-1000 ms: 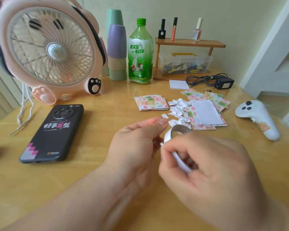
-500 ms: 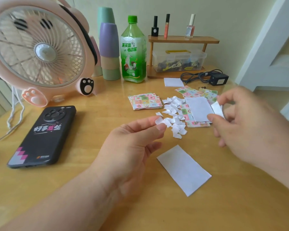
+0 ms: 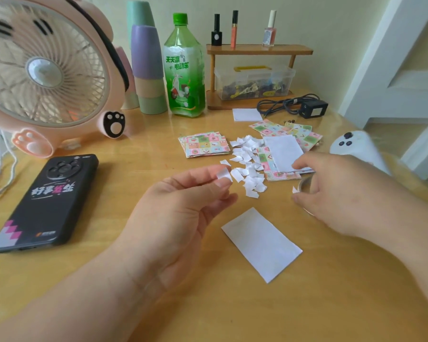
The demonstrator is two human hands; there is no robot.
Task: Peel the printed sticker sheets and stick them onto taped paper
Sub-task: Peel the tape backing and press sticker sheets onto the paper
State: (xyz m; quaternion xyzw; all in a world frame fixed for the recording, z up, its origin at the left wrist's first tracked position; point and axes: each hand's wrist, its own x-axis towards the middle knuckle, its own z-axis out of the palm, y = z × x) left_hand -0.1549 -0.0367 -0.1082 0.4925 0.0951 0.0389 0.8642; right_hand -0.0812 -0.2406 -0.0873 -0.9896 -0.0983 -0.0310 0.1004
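Left hand (image 3: 183, 208): we are pinching a small white scrap (image 3: 224, 174) between thumb and forefinger. Right hand (image 3: 349, 193): fingers are curling round a clear tape roll (image 3: 305, 185), which is slightly blurred. Both hands are hovering just beyond the white paper (image 3: 261, 244), which is lying flat on the table (image 3: 356, 304). Farther beyond the paper, the scrap pile (image 3: 248, 166) and the printed sticker sheets (image 3: 204, 144) are lying.

Soft, bright daylight came from the left, and the phone (image 3: 45, 203) threw a faint shadow to its right. A pale sheen lay on the far table (image 3: 158, 134). The right hand (image 3: 344, 193) and controller (image 3: 356, 146) were motion-blurred. The fan (image 3: 42, 72) bulged at the left edge.
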